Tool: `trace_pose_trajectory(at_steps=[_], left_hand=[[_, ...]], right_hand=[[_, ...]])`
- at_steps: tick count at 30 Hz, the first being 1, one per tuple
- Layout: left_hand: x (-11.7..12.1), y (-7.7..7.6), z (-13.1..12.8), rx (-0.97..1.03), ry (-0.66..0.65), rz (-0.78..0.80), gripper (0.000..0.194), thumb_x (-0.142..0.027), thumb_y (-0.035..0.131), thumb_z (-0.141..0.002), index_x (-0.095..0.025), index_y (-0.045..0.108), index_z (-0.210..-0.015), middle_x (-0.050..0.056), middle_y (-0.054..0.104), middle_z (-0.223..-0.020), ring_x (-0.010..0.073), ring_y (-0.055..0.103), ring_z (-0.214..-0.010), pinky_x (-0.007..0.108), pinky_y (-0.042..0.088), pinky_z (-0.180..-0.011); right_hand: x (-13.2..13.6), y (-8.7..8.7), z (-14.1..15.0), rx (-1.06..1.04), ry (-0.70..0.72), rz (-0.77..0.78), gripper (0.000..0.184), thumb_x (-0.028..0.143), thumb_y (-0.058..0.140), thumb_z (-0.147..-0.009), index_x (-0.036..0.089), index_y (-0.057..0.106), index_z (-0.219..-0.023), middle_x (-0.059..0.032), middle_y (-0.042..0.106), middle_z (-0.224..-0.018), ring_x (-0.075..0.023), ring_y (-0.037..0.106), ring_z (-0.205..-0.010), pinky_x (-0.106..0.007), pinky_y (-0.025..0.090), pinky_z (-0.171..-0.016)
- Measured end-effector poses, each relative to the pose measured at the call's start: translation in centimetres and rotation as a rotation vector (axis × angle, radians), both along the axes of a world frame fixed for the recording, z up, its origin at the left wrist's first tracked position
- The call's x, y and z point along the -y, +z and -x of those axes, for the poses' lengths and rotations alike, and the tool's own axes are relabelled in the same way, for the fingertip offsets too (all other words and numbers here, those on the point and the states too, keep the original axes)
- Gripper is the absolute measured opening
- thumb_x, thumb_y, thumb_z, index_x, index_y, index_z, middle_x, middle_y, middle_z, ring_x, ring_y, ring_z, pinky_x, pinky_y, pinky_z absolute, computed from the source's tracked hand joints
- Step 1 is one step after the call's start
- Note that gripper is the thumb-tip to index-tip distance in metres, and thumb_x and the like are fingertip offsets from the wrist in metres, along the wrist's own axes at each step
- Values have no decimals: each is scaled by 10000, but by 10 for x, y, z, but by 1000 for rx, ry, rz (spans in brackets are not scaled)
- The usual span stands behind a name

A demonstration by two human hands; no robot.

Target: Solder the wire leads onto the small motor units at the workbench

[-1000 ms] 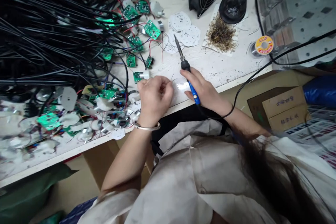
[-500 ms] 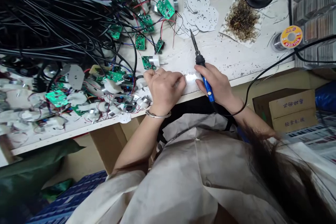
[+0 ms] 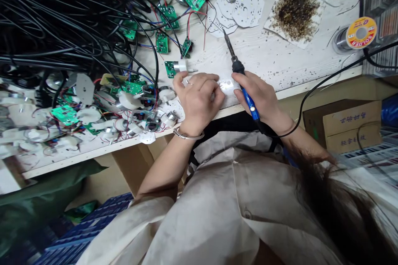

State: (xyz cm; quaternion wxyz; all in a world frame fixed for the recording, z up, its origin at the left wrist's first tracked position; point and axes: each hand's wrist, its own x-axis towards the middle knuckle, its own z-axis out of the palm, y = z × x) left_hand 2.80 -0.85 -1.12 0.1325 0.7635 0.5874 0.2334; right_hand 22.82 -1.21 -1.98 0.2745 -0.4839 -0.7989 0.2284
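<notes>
My right hand (image 3: pixel 264 97) is wrapped round the blue handle of a soldering iron (image 3: pixel 238 65). The iron's tip points up and away, just short of a pile of white round circuit boards (image 3: pixel 247 8). Near the table's front edge, my left hand (image 3: pixel 202 99) is closed with thumb and fingers pinched; whatever they hold is hidden from me. A shiny pale patch (image 3: pixel 228 85), perhaps a small board, shows between the two hands. Just beyond my left fingers lies a small green circuit board (image 3: pixel 169 69) with a white-bodied motor (image 3: pixel 180 65).
Black cables (image 3: pixel 77 20) are heaped at the left, with green boards and motors around them. At the right sit a solder spool (image 3: pixel 361 33) and brown solder debris on a white pad (image 3: pixel 270 22). The iron's black cord (image 3: pixel 314 87) runs off right.
The view has shifted, bringing the spool and debris farther right and up. Both hands stay close together at the table edge, with the iron still in my right hand.
</notes>
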Motion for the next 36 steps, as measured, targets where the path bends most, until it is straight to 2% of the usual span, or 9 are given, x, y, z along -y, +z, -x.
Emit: trace_pose_trajectory(at_steps=[2,4,6,8,11,14,17,31,36], left_hand=[[0,-2,1,-13,-13,10,124,-182,550,-923,-246,558,-817,-6,798,-1076,247,731,-1052,597,306,-1185],[-1,-2,3,-9,-25,16,134,-169,543,-918,-244,547,-808,-10,798,-1073,246,734,-1058,596,307,-1192],[-1,-2,3,6,-31,27,135,-154,550,-901,-243,536,-800,-10,791,-1066,251,733,-1065,603,298,-1205],[-1,-2,3,3,-25,39,128,-147,560,-882,-243,533,-801,-7,783,-1064,255,729,-1068,611,290,-1218],[-1,-2,2,-32,-12,34,124,-156,571,-873,-248,523,-805,-10,782,-1062,247,725,-1055,603,312,-1220],[0,-3,2,-46,-10,19,141,-172,571,-883,-249,491,-797,-15,785,-1065,241,720,-1049,596,333,-1209],[-1,-2,2,-33,-16,33,166,-168,569,-892,-248,467,-789,-15,780,-1074,238,716,-1049,600,318,-1219],[0,0,2,20,-27,59,156,-140,559,-898,-260,531,-802,-16,784,-1080,229,721,-1084,585,329,-1241],[0,-6,5,27,-33,35,152,-135,557,-899,-253,519,-810,-13,785,-1090,232,721,-1084,574,325,-1238]], right_hand=[[3,2,-2,-160,-40,8,487,581,344,-1081,289,568,-1400,-67,748,-1302,-246,741,-1210,-454,645,-1043],[9,3,-4,-440,-145,29,426,565,460,-1061,307,594,-1372,-38,789,-1221,-228,794,-1084,-449,677,-992],[14,3,-7,-760,-264,71,309,497,548,-1044,318,676,-1261,4,826,-999,-192,813,-800,-377,716,-744],[17,3,-9,-939,-351,134,236,469,579,-1033,308,745,-1080,41,778,-738,-157,727,-539,-293,624,-470],[18,3,-10,-923,-418,207,354,554,576,-1011,268,751,-897,50,673,-559,-127,610,-389,-236,478,-330],[17,4,-11,-844,-436,252,458,665,576,-965,256,745,-850,53,626,-513,-109,557,-352,-222,420,-313],[15,6,-11,-823,-434,278,477,669,569,-965,250,756,-837,53,623,-497,-97,527,-340,-220,388,-315],[12,5,-14,-865,-354,311,421,600,575,-1002,255,777,-869,67,645,-513,-76,528,-335,-193,394,-321],[12,7,-14,-908,-342,301,398,575,602,-1001,246,788,-875,66,646,-522,-70,546,-346,-180,405,-322]])
